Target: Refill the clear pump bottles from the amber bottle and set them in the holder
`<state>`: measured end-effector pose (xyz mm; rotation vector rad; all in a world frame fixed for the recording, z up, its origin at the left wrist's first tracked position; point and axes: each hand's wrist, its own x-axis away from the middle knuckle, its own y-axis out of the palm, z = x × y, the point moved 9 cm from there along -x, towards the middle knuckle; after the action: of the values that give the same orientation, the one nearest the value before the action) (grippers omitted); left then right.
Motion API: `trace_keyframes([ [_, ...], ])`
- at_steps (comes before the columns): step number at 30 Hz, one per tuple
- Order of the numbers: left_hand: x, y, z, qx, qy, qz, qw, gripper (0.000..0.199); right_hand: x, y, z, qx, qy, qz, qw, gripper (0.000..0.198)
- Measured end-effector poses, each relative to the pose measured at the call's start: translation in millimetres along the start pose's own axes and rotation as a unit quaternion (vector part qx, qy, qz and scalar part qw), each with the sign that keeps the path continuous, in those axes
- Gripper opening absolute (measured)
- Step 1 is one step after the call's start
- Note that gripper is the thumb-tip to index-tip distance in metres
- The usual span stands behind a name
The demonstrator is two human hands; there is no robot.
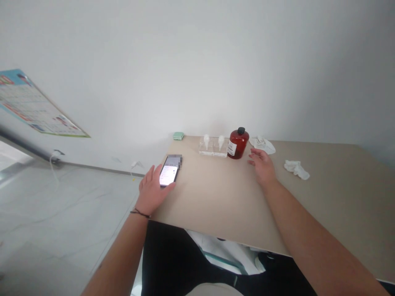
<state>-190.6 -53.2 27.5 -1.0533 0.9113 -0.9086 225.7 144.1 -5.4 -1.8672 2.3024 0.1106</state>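
My left hand (pixel 153 190) lies at the left edge of the table, fingers spread, beside the near end of a smartphone (pixel 169 173) with a lit screen. Whether the fingers touch the phone is hard to make out. On the right, my right hand (pixel 262 165) rests with loosely curved fingers apart and nothing in them. Just beyond its fingertips stands a dark red bottle (pixel 241 144) with a black cap and a white label. Left of the bottle sits a clear container (pixel 213 153) with two white knobs on top.
A small green box (pixel 178 136) is at the table's back left corner. Crumpled white tissue (pixel 262 144) lies behind my right hand, and another crumpled tissue (pixel 296 169) lies to its right. The table (pixel 210 197) meets the wall at the back. A poster (pixel 37 102) hangs at left.
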Motion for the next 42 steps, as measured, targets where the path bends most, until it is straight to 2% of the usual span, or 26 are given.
trace_keyframes([
  [5,-39,3,7,-0.009,-0.008,-0.053,0.999,0.075,-1,-1,1,0.004,0.002,-0.001,1.0,0.03],
  [9,-46,10,17,-0.031,-0.002,-0.088,0.996,0.069,-1,-3,2,-0.011,0.006,0.008,1.0,0.029],
  [14,-22,-1,15,-0.055,0.015,-0.028,0.998,0.074,-2,-2,4,-0.015,0.0,0.006,1.0,0.028],
  [19,23,7,5,-0.064,0.027,-0.043,0.997,0.073,-3,-2,5,-0.013,0.0,0.006,1.0,0.027],
  [22,40,11,7,-0.066,0.051,-0.036,0.996,0.075,-3,-1,5,-0.016,0.003,0.004,1.0,0.025],
  [26,39,9,16,-0.052,0.085,-0.015,0.995,0.069,-2,-2,3,-0.028,0.007,0.009,1.0,0.023],
  [32,26,3,27,-0.021,0.1,0.008,0.995,0.061,-1,-2,3,-0.023,0.008,0.014,1.0,0.025],
  [42,26,6,22,-0.033,0.096,0.022,0.995,0.068,-3,-1,4,-0.032,0.004,0.014,0.999,0.026],
])
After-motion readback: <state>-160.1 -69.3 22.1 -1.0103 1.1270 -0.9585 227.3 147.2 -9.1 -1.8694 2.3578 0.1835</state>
